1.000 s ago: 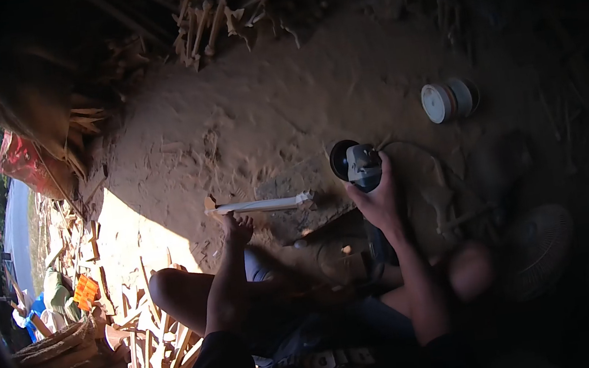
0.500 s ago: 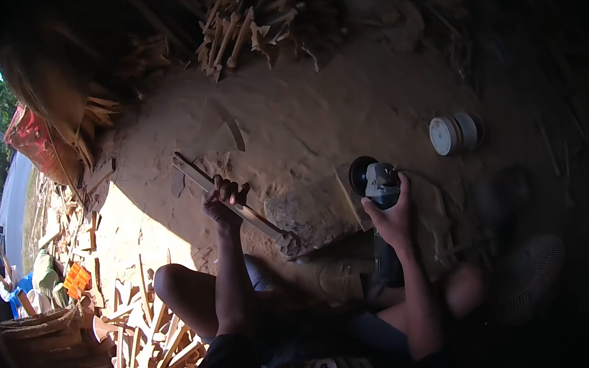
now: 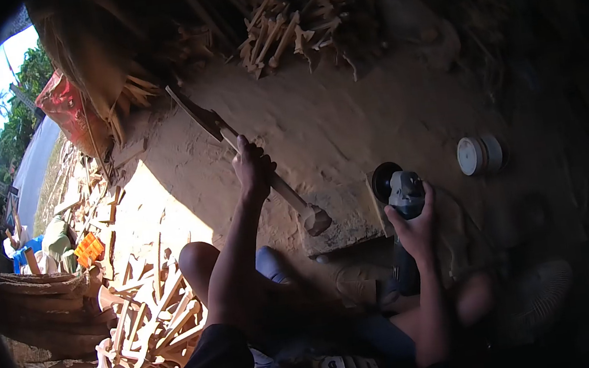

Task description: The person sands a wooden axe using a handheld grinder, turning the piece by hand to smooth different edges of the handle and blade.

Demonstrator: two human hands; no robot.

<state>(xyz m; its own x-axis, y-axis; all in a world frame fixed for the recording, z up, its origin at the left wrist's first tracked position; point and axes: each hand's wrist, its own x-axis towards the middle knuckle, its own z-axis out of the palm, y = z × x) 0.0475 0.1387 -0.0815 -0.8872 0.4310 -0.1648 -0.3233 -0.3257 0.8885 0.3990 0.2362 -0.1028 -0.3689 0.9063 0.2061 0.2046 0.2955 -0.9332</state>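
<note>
Wrapping its fingers around the middle of a long bone-like piece (image 3: 288, 194), the left hand (image 3: 254, 170) is, in the head view, to the left of a rough flat slab (image 3: 345, 214) on the ground and a little beyond it. The piece slants, its knobbed end over the left part of the slab; whether the two touch cannot be told. Its other end points away from the slab, in line with a dark, flat, blade-like part (image 3: 193, 112); whether this belongs to the same piece is unclear.

The right hand (image 3: 418, 228) is clamped on the head of a grinder-like power tool (image 3: 405, 184), just right of the slab. The tool's dark round guard or disc (image 3: 383, 181) is near the slab's right edge, and its dark body (image 3: 406, 269) runs back toward the person's lap.

Farther right of the slab and slightly beyond it is a pale drum-shaped container (image 3: 480, 155). Well beyond the slab is a heap of bone-like pieces (image 3: 281, 36); a sunlit pile of similar pieces (image 3: 157, 319) spreads to its left, nearer the person. Farther left of the slab are an orange object (image 3: 89, 249) and, more distant, a red sack (image 3: 62, 105).
</note>
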